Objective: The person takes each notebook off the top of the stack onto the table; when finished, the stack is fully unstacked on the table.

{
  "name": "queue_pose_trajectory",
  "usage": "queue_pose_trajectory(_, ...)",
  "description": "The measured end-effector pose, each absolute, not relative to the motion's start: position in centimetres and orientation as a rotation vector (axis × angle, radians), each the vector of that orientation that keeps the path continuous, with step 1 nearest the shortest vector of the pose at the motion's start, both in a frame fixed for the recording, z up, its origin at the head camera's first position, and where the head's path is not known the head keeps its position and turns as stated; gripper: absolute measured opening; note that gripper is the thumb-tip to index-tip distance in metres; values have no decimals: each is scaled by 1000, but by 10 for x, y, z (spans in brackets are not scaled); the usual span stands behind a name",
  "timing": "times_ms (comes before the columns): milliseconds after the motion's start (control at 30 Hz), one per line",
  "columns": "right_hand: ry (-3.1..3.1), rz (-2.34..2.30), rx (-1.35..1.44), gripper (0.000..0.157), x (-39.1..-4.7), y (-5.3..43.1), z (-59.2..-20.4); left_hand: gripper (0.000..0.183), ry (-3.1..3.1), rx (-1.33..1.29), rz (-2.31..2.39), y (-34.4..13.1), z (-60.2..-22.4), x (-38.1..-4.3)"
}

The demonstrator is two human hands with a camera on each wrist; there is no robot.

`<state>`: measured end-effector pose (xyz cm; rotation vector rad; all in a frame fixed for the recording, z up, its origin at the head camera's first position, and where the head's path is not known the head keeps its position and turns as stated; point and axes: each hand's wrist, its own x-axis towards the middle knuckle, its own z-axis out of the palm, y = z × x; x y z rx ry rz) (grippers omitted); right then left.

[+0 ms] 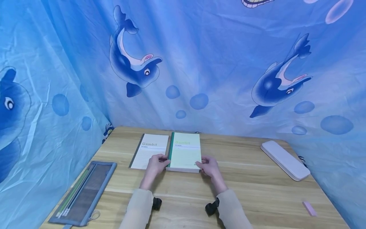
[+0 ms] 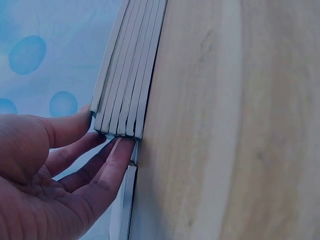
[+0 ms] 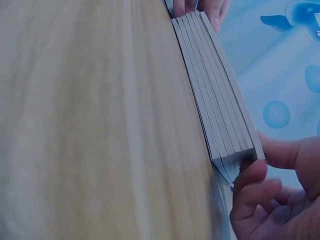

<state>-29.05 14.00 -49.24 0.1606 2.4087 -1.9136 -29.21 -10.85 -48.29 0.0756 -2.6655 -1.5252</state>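
Observation:
A thick stack of notebooks [image 1: 186, 152] with a pale green "Gambit" cover and a dark green spine sits toward the back of the table. My left hand [image 1: 155, 164] grips its near left corner, thumb at the top edge and fingers against the side. At the near right corner, my right hand [image 1: 210, 166] holds the stack with its thumb over the cover and its fingers curled at the side. Both wrist views show the layered page edges [image 2: 131, 75] of several notebooks, roughly flush. Just left of the stack lies a white "Gambit" notebook [image 1: 151, 148], partly covered by my left hand.
On the left of the wooden table [image 1: 177, 203] lies a grey mesh pencil pouch [image 1: 94, 187] with several pencils inside. A white case [image 1: 284, 160] is at the back right, and a small pink eraser [image 1: 309, 208] near the right edge. A blue dolphin curtain [image 1: 206, 63] hangs behind.

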Motion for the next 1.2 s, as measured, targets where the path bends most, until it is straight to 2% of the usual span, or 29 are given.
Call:
queue_pose_trajectory(467,2320,-1962,198,39,-296,152,-484,25,-2671,68,-1519,-109,-486,-294)
queue_pose_trajectory(600,2304,-1969,206,40,-297,160,-483,25,-2670,66,-1525,-110,-485,-294)
queue_pose_trajectory(833,2318,-1962,224,34,-299,180,-484,27,-2670,84,-1543,-110,-484,-295)
queue_pose_trajectory(1200,2244,-1998,205,41,-296,224,-487,25,-2662,60,-1557,-111,-488,-296)
